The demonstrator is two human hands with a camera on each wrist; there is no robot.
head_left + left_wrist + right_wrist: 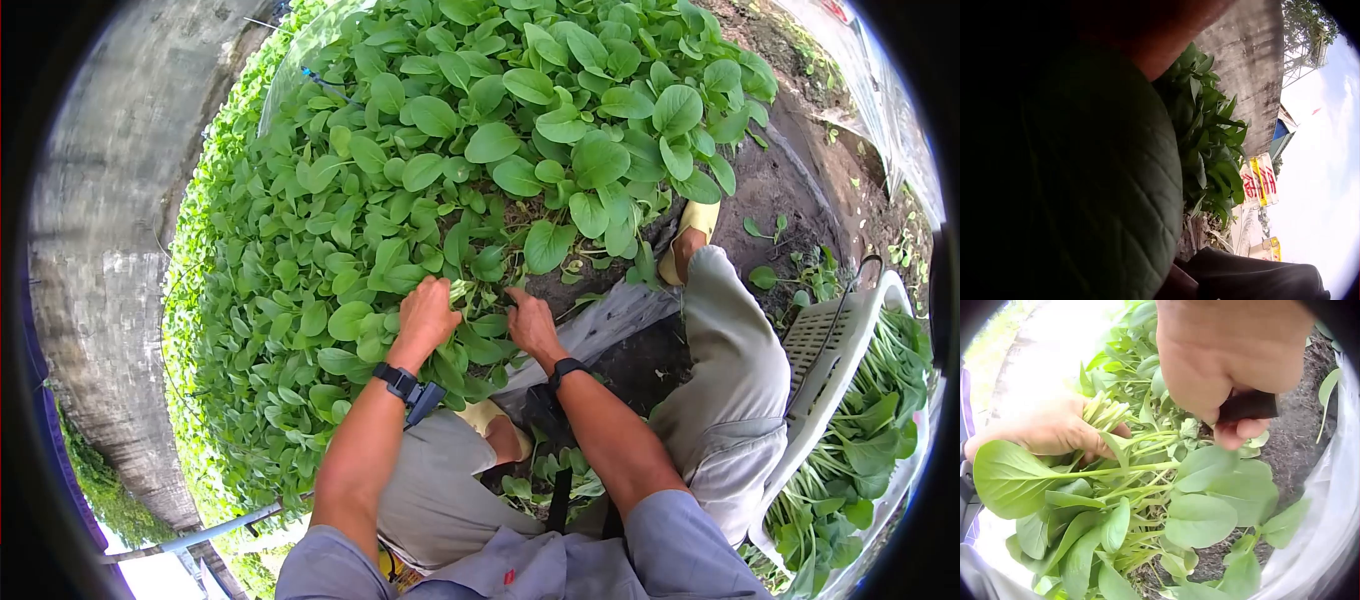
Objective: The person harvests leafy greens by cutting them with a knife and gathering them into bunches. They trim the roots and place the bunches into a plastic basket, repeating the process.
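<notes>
My left hand (429,314) grips a bunch of cut leafy greens (1105,412), its pale stem ends bundled above the fingers and leaves hanging below. To its right, my right hand (533,327) curls around a short dark handle (1249,406); the rest of that tool is hidden. Both hands are low at the near edge of the dense bed of greens (430,115). Rooted stems and broad leaves (1201,515) lie just below the right hand in the right wrist view. A large shadowed leaf (1129,187) covers much of the left wrist view.
A white slatted basket (815,335) full of picked greens (850,450) stands at my right. Clear plastic sheeting (600,320) edges the soil near my feet. A grey concrete strip (105,230) runs along the left, beyond the bed.
</notes>
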